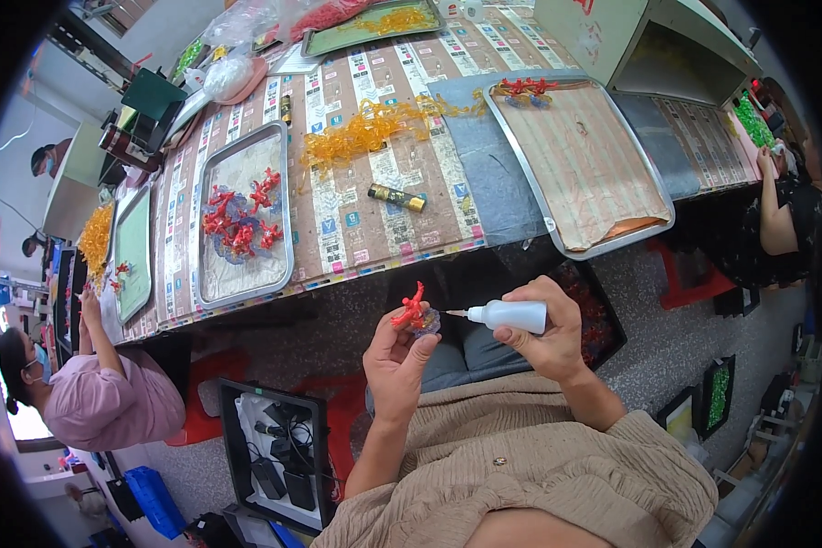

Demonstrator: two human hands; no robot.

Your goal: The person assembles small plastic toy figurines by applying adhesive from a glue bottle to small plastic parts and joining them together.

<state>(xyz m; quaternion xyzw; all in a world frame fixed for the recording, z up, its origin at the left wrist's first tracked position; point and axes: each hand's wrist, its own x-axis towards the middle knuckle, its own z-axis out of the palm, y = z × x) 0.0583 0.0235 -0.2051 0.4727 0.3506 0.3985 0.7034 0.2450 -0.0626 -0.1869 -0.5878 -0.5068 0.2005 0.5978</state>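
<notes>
My left hand (395, 365) pinches a small red figurine (413, 307) with a clouded purple-grey base between thumb and fingers, above my lap. My right hand (562, 331) is wrapped round a white squeeze bottle (513, 316), tipped sideways so its thin needle nozzle points left. The nozzle's tip is right at the figurine's base; whether it touches cannot be made out. Both hands are just off the table's front edge. On the table ahead, a metal tray (247, 151) bears several similar red figurines (236, 228) with purple bases.
A larger lined tray (580, 164) at right carries a few red figurines (526, 88) at its far end. Amber translucent pieces (365, 132) lie mid-table near a black-and-gold tube (396, 197). Co-workers sit at left (110, 393) and right (781, 210). A box of black adapters (283, 447) stands lower left.
</notes>
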